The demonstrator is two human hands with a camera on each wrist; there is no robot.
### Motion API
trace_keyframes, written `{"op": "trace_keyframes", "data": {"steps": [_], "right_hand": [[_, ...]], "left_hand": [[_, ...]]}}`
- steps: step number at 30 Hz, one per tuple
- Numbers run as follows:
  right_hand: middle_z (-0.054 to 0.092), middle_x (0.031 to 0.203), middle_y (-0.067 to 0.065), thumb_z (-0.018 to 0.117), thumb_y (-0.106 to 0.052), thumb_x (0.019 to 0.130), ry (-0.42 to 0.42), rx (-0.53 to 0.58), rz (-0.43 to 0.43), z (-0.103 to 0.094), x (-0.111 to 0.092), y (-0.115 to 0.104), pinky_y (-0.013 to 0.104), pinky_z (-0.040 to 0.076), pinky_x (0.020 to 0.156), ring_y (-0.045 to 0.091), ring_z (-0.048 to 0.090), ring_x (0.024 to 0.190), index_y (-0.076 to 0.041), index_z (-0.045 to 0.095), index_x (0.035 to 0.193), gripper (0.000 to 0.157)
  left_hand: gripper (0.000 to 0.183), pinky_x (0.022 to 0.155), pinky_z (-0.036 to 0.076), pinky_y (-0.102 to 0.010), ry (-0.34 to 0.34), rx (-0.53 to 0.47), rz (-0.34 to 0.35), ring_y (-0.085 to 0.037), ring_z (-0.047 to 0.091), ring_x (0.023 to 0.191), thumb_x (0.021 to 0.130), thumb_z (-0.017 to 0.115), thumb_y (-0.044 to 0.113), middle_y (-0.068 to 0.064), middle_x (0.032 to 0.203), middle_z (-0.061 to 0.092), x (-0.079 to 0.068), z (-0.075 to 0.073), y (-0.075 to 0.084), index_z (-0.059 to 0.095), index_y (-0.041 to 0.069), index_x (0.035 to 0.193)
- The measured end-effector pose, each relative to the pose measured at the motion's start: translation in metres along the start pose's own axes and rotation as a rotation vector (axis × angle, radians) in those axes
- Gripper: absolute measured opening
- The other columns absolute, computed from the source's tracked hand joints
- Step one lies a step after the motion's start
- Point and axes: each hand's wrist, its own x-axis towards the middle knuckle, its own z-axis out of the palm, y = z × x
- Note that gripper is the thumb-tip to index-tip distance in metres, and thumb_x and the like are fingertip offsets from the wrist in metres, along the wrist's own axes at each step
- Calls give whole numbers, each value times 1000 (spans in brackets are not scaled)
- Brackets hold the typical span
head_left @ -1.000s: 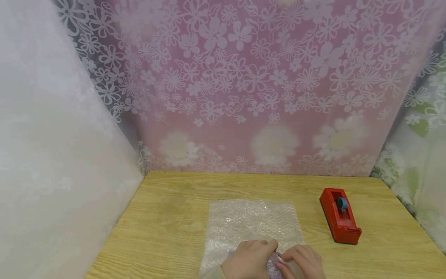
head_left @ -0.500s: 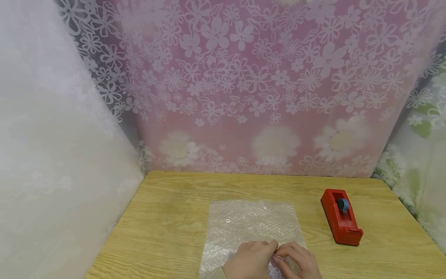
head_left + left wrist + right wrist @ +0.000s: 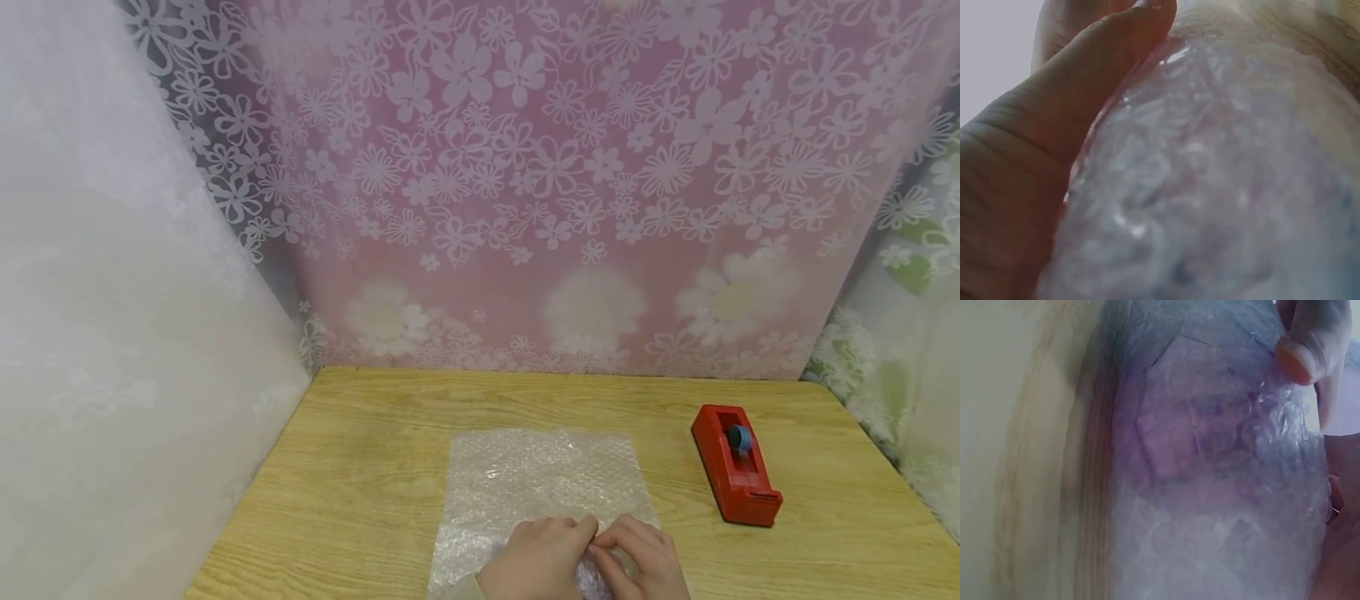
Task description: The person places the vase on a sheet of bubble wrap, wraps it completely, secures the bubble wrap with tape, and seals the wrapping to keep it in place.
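Note:
A sheet of bubble wrap [image 3: 536, 471] lies spread on the wooden table, its near part under the hands. Between them is a rolled, purplish bundle [image 3: 592, 581] in bubble wrap; a pinkish, angular-edged thing shows through the layers [image 3: 1179, 425] in the right wrist view. My left hand [image 3: 534, 560] grips the bundle, its thumb along the side in the left wrist view. My right hand [image 3: 647, 560] pinches the wrap's edge close to the left thumb, fingertips nearly meeting it. The kind of thing inside is blurred by the wrap.
A red tape dispenser [image 3: 735, 467] with a small blue roll [image 3: 739, 439] stands on the table [image 3: 360, 467] to the right. A pink floral curtain [image 3: 480, 208] hangs behind the far edge, with pale cloths [image 3: 135, 333] at the sides.
My right hand has shifted slightly left, its fingertips closing up to the left thumb, and a small dark tip between the hands is no longer seen. The left hand stays nearly still.

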Motion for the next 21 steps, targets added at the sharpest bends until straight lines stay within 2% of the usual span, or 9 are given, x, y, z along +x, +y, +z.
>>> {"op": "trace_keyframes", "data": {"steps": [3, 6, 9, 11, 13, 16, 19, 21], "right_hand": [[52, 75, -24, 81, -6, 67, -12, -82, 82, -1, 1, -5, 19, 37, 62, -5, 47, 65, -30, 61, 77, 33], [50, 76, -27, 80, -16, 72, -39, -148, 124, -2, 1, -6, 24, 37, 63, -7, 46, 66, -32, 60, 76, 26], [51, 75, -23, 77, -19, 76, -40, -107, 59, -1, 2, -2, 21, 37, 62, -6, 45, 65, -28, 61, 77, 19], [52, 75, -20, 77, -14, 76, -28, -49, -4, 0, 3, 2, 16, 36, 58, -5, 44, 63, -25, 61, 79, 19], [52, 74, -18, 76, -10, 75, -31, -19, -30, 0, 3, 4, 13, 35, 56, -5, 45, 63, -24, 61, 80, 21], [50, 74, -22, 75, -16, 78, -39, -68, 42, 2, 3, 1, 17, 35, 60, -6, 44, 64, -27, 60, 79, 19], [48, 74, -25, 75, -22, 78, -51, -133, 145, 2, 6, -5, 24, 34, 65, -6, 43, 65, -29, 60, 76, 17], [48, 73, -25, 77, -19, 76, -34, -135, 142, 4, 8, -6, 23, 33, 65, -6, 43, 65, -29, 60, 75, 19]], "left_hand": [[59, 61, 45, -27, -19, 47, -13, -1, 52, 73, 63, 70, 69, 16, 84, 55, -1, -1, 0, 53, 29, 103], [62, 62, 46, -27, -15, 101, -13, -3, 54, 77, 63, 66, 73, 16, 91, 57, -1, -2, -1, 55, 29, 105], [62, 62, 45, -25, 5, 122, -9, -2, 54, 76, 63, 63, 76, 16, 91, 58, -3, -4, -3, 56, 29, 104], [62, 60, 44, -24, 15, 109, -3, -2, 53, 73, 63, 63, 76, 17, 87, 57, -4, -6, -4, 56, 28, 102], [61, 57, 43, -22, 27, 86, 11, 0, 50, 69, 63, 64, 75, 17, 82, 55, -6, -8, -7, 56, 27, 100], [60, 54, 41, -20, 55, 69, 37, 0, 50, 66, 64, 65, 73, 17, 81, 56, -9, -10, -10, 57, 26, 101], [63, 56, 44, -20, 90, 74, 63, 0, 55, 72, 65, 65, 71, 16, 89, 61, -10, -10, -13, 58, 24, 108], [65, 59, 45, -21, 99, 71, 66, -1, 57, 76, 65, 66, 70, 16, 94, 63, -10, -11, -15, 58, 25, 111]]}}
